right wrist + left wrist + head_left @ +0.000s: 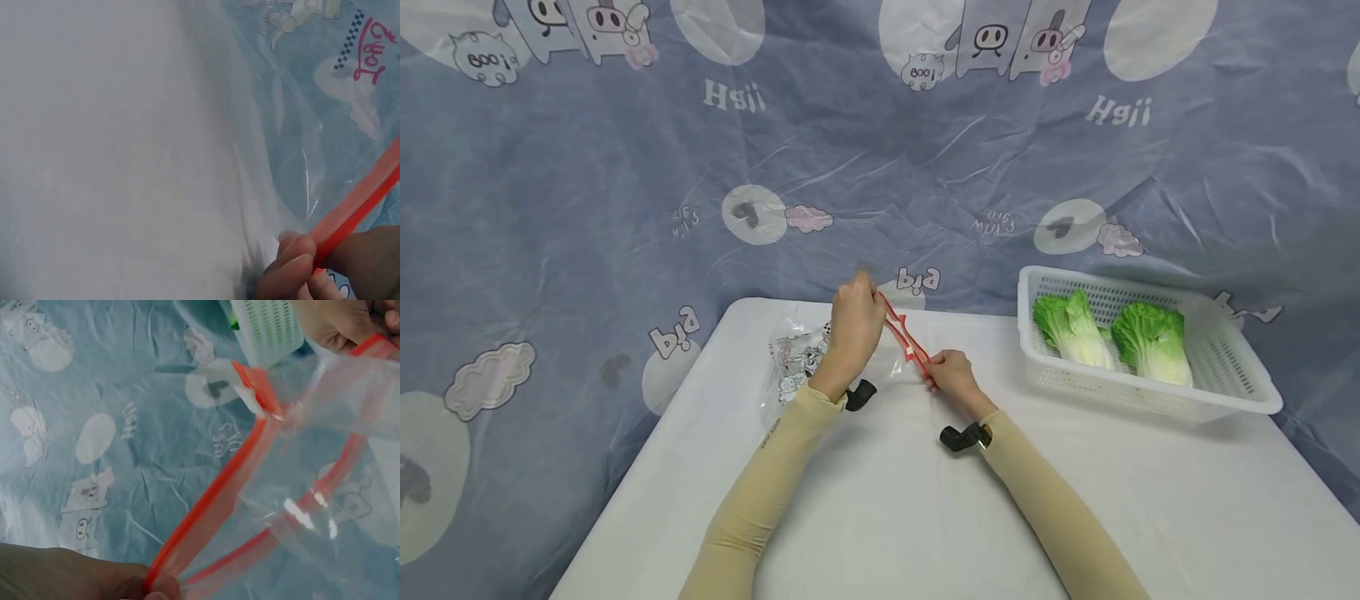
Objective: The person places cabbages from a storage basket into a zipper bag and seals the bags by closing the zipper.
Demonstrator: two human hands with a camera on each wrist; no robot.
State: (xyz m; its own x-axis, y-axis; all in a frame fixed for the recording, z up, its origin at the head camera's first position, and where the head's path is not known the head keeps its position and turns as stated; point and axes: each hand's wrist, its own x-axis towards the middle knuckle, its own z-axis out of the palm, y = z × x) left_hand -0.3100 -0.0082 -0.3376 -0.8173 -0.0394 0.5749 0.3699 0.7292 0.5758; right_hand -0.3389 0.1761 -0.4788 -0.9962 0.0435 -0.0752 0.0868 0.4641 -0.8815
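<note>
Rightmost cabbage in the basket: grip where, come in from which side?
Likely the cabbage by its white stalk, from above: the stalk end faces the near wall of the basket, frilly leaves lie at the far end, and surrounding walls would obstruct low approaches.

Bag (795,357) clear, red-edged, cartoon-printed; cabbages (1150,342) green-white; basket (1105,390) white; backdrop (850,150) blue-grey, cartoon-patterned.

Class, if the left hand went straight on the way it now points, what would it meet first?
Probably the patterned cloth behind the table: the left hand, pinching the red edge of the bag, points that way, though the gap is hard to judge.
</note>
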